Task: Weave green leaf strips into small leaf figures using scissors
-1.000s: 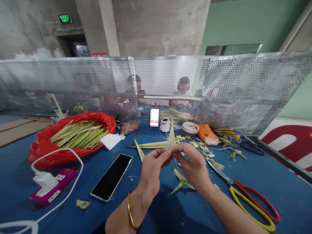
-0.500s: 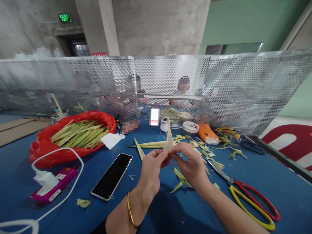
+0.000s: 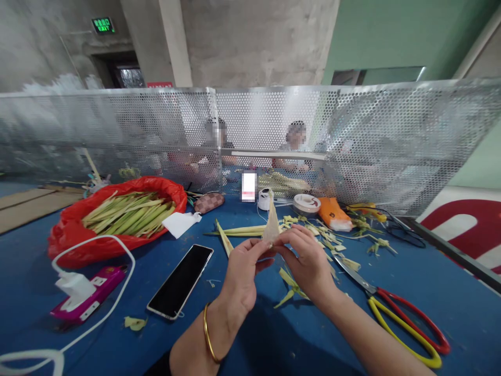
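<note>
Both my hands meet above the blue table [image 3: 274, 339] and pinch a pale, pointed strip of palm leaf [image 3: 271, 225] that stands upright between them. My left hand [image 3: 243, 275], with a gold bangle on its wrist, grips the strip's base from the left. Fingers of my right hand [image 3: 309, 265] close on the same base from the right. Under the hands lie green leaf offcuts [image 3: 291, 290]. A few long leaf strips [image 3: 235, 232] rest just beyond my fingers.
A red bag of green leaf strips [image 3: 117, 219] sits at the left. A black phone [image 3: 180, 281] and a pink power strip with white charger [image 3: 84, 292] lie near it. Red-and-yellow scissors [image 3: 395, 313] lie right. A perforated metal screen [image 3: 352, 141] with people behind it bounds the table.
The hands stay together on the leaf strip and have shifted very slightly up and away; the strip's tip leans a little differently. Nothing else on the table has moved.
</note>
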A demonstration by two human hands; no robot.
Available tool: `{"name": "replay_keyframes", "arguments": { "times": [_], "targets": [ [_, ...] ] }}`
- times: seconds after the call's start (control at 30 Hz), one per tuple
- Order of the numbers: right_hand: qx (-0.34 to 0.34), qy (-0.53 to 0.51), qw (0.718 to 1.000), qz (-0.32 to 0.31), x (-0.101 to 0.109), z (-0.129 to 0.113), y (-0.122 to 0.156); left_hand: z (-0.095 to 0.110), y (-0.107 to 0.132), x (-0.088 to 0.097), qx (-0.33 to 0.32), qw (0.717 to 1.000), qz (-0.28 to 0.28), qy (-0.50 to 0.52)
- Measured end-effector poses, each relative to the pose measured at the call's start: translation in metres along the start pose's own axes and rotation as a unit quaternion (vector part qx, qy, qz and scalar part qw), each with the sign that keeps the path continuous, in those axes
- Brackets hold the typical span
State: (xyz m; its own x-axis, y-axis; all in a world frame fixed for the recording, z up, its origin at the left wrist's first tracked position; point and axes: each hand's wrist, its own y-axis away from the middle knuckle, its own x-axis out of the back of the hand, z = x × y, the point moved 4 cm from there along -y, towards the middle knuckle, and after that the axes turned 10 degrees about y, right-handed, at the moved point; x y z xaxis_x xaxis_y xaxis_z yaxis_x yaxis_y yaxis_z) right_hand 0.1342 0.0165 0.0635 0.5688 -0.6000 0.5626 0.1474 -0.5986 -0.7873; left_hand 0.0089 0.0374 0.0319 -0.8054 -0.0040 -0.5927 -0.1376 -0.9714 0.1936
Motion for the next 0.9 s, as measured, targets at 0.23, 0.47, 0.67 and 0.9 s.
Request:
{"name": "replay_keyframes", "arguments": {
  "times": [0.23,0.47,0.67,0.9],
  "targets": [
    [-0.047,-0.012,0.998,-0.025,-0.001,-0.001,0.0,-0.002,0.0,-0.001,-0.028,0.999,-0.003,0.031],
    [-0.189,-0.083,0.977,-0.058,-0.002,0.008,0.005,-0.002,0.001,-0.006,-0.072,0.997,-0.03,-0.011],
    [-0.242,-0.116,0.963,-0.039,-0.002,0.01,0.004,0.003,0.003,-0.009,-0.105,0.992,-0.055,-0.041],
    [-0.248,-0.157,0.955,-0.031,-0.003,0.011,0.003,0.002,0.002,-0.007,-0.088,0.995,-0.029,-0.031]
  ]
}}
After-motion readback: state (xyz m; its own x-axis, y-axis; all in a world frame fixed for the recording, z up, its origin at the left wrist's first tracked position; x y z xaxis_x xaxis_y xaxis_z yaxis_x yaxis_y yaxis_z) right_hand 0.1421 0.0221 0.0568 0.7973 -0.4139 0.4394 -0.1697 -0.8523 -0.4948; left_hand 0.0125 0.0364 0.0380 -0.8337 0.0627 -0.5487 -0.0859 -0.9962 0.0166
